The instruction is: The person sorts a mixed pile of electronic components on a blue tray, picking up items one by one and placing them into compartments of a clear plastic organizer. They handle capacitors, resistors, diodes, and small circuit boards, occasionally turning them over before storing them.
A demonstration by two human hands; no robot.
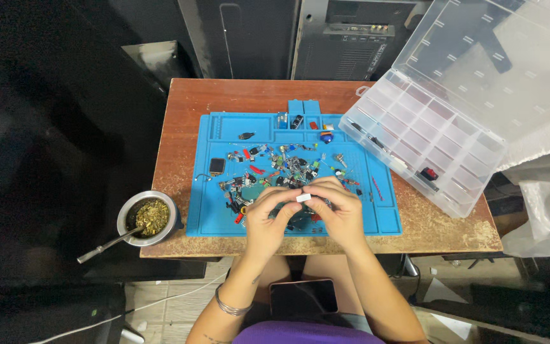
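Both hands meet over the near edge of a blue mat, fingers curled in toward each other. The left hand and the right hand together pinch a small white part between their fingertips, holding it just above the mat. A thin metal bracelet circles the left wrist.

Just beyond the hands, a loose pile of small parts in black, red, blue and silver spreads across the middle of the mat. A small dark square piece lies to the left of the pile, apart from it.

The mat sits on a worn brown counter. At the counter's right end a clear plastic organizer box stands open, its lid tilted back; a red and black piece lies in one compartment near the front.

At the counter's near left corner rests a metal cup filled with green herb, with a metal straw sticking out toward the left. A dark phone lies on the person's lap below the counter.
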